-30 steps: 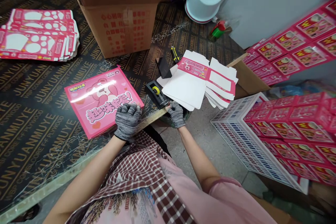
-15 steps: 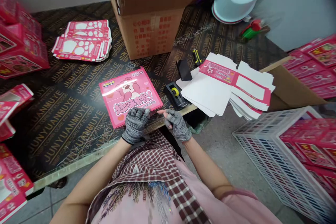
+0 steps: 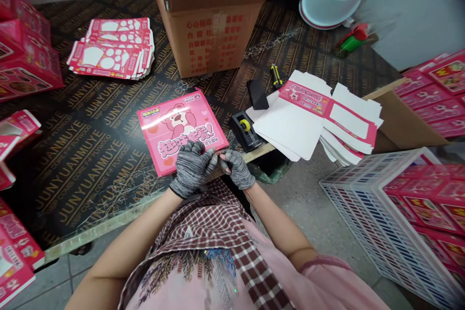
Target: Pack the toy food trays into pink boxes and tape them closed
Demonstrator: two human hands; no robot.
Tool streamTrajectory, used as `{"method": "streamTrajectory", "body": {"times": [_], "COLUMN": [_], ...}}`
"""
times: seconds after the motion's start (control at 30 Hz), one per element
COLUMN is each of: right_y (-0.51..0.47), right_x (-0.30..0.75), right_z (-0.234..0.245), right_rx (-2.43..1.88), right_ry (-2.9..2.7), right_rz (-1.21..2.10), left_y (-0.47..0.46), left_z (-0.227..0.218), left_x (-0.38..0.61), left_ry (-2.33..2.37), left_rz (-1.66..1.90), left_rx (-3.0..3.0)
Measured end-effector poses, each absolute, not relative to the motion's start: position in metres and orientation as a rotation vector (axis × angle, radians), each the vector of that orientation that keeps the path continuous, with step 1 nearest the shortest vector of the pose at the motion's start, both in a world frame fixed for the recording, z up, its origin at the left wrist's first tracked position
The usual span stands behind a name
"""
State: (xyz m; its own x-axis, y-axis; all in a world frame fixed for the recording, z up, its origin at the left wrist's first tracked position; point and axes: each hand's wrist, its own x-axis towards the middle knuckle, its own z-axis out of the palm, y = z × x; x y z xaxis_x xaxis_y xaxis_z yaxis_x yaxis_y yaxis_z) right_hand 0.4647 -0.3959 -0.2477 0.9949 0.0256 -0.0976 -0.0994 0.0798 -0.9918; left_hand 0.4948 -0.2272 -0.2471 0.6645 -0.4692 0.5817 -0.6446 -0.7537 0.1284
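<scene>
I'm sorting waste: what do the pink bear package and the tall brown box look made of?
Pink bear package: glossy, perhaps laminated card or plastic; a pale sheen crosses its front.
Tall brown box: most likely corrugated cardboard, matte; its walls are dull brown.

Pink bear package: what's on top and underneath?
The left hand overlaps the near edge of the package, hiding some lettering. The black table shows around it; whatever lies directly beneath is covered.

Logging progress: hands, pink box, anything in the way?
Left hand at pink box, near edge; right hand alongside. Bear picture up. Tape dispenser close right, seemingly not blocking.
</scene>
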Motion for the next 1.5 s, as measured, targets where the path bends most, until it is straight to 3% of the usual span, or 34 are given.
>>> {"method": "streamTrajectory", "body": {"times": [0.2,0.4,0.6,0.77,0.9,1.17,1.5], "right_y": [-0.414,-0.500,-0.530,-0.525,-0.529,-0.522,-0.490], "right_x": [0.463,0.466,0.499,0.490,0.463,0.458,0.427], "right_z": [-0.245,-0.245,-0.263,-0.264,-0.276,-0.309,-0.268], "right_rx": [-1.975,-2.315,-2.389,-2.153,-1.994,-2.125,-2.029], "right_ry": [-0.001,0.423,0.385,0.370,0.375,0.537,0.517], "right_rz": [-0.074,-0.757,-0.457,-0.682,-0.649,-0.660,-0.834], "left_y": [-0.239,-0.237,-0.239,-0.239,-0.239,-0.237,-0.224], "left_z": [-0.253,-0.254,-0.256,-0.259,-0.261,-0.263,-0.254], "left_x": [0.503,0.503,0.503,0.503,0.504,0.504,0.492], "left_ry": [-0.971,-1.103,-1.060,-1.013,-0.985,-0.972,-0.932], "left_rz": [0.920,1.207,1.144,1.148,1.112,1.026,0.984], "left_rx": [2.479,2.386,2.390,2.397,2.397,2.438,2.582]}}
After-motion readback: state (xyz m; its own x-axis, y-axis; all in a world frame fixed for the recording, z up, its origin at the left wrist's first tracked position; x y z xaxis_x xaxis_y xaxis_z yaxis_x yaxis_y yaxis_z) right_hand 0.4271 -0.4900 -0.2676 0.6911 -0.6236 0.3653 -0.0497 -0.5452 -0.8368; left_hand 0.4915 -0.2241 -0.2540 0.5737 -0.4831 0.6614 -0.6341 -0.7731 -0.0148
